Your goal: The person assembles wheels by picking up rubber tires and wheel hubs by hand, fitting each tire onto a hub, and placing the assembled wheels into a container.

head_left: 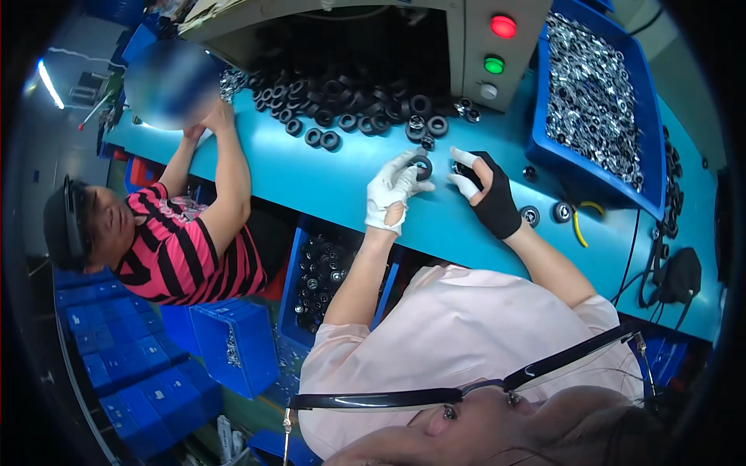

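My left hand (388, 194), in a white glove with a hole near the wrist, grips a small black rubber tyre (427, 164) between thumb and fingers. Just right of it is my right hand (497, 203), in a black fingerless glove with white covers on thumb and finger. Those fingertips pinch a small dark, shiny piece (458, 168), mostly hidden by them. The two hands are close but apart, over the blue-green tabletop (458, 221). Beyond them sit a small wheel part (427, 143) and loose black tyres (437, 126).
A heap of black tyres (342, 101) lies before a machine with lit buttons (503, 27). At right stand a blue bin (660, 175) of shiny metal parts and yellow-handled pliers (580, 230). A co-worker in a striped shirt (186, 248) works at left. A blue crate (291, 272) is below the table.
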A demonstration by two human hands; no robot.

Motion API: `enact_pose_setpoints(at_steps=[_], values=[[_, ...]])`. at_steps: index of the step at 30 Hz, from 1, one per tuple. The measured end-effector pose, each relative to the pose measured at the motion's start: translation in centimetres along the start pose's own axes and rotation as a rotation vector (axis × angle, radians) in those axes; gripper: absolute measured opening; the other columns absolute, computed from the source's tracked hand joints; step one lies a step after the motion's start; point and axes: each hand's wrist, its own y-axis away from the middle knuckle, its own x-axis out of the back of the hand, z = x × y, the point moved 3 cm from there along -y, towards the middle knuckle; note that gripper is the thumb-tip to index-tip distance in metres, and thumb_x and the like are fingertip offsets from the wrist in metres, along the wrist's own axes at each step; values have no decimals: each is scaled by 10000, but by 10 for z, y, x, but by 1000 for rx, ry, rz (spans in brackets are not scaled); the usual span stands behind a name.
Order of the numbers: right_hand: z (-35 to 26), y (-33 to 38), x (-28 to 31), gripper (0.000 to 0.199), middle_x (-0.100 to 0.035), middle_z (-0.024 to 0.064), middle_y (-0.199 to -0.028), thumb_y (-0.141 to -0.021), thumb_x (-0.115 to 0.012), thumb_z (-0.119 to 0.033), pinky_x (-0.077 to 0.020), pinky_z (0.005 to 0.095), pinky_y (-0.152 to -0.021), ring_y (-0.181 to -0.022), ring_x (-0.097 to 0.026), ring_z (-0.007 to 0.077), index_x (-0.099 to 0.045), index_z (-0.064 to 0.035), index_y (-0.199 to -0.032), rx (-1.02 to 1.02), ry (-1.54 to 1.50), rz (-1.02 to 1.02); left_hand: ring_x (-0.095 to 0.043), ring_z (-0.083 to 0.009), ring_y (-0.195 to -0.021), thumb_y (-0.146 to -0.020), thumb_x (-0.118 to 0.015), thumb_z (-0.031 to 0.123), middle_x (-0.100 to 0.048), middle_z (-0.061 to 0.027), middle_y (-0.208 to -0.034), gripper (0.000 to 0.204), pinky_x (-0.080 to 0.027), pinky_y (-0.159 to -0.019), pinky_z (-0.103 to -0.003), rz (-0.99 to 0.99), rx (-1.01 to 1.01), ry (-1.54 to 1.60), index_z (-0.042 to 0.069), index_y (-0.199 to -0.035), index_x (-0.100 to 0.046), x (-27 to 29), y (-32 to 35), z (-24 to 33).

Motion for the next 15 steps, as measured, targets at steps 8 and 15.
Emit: enact_pose_setpoints(at_steps=[8,15], values=[[5,1,2,384,-590,138,-975,-804,-649,-40,-472,310,-762,-852,-607,255,-568,-27,-1179,7,-15,0,-641,-213,-787,-935,-516,89,-587,-157,-1070,355,-547,-756,-332,-3,-19,-35,-80,-1243,-467,-1,1,-2],[-9,5,-3,346,-600,143,-965,-814,-654,-66,-475,308,-761,-859,-614,254,-582,-20,-1150,-47,-286,-109,-606,-213,-922,-875,-581,67,-560,-142,-1151,406,-535,-764,-310,-109,40,162,-67,-1241,-468,-10,6,2]])
